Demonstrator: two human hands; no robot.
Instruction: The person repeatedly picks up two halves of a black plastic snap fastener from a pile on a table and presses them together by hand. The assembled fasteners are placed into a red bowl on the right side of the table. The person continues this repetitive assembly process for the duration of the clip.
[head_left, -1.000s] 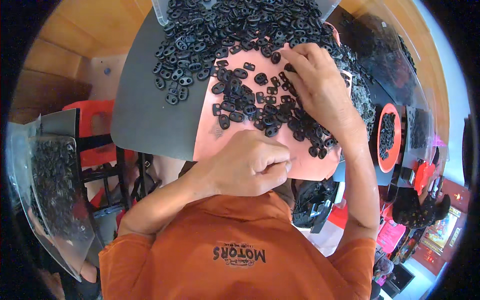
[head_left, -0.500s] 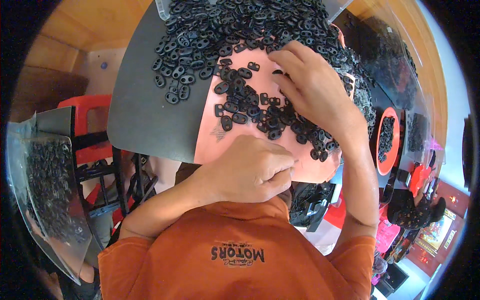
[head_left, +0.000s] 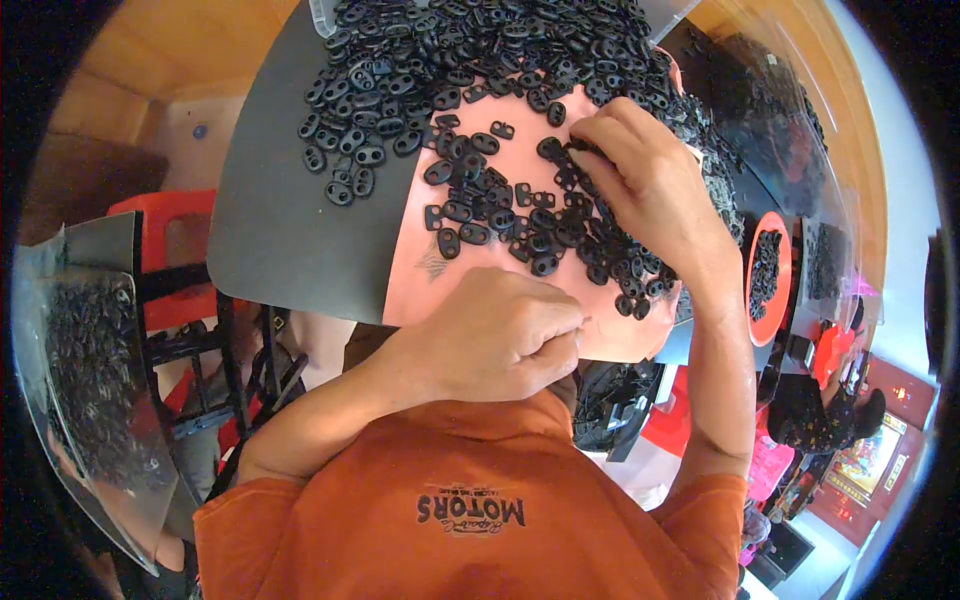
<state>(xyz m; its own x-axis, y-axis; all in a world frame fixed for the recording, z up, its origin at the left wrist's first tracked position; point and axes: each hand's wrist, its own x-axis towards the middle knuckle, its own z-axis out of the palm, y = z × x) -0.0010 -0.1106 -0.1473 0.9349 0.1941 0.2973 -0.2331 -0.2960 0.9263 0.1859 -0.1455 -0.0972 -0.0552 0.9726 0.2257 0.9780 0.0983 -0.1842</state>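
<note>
Black two-hole plastic cord locks [head_left: 478,212] lie scattered over a pink sheet on the table. Many more of them form a large heap [head_left: 490,50] at the far side. My right hand [head_left: 655,185] is over the right part of the sheet, thumb and fingers pinched on a dark piece that looks like a cord lock [head_left: 577,146]. Close to the near edge, my left hand [head_left: 510,335] is curled into a fist above the pink sheet [head_left: 415,280]; whatever it holds is hidden inside the fingers.
A dark grey tabletop [head_left: 290,220] extends left of the sheet. To the right stands an orange-red dish [head_left: 754,325] with small black parts. Clear plastic containers [head_left: 85,400] of black parts are at the far left and right. A red chair [head_left: 175,225] stands at left.
My right hand has shifted slightly right and down, drawing back from the heap; more cord locks show beside its fingertips. My left hand stays nearly still.
</note>
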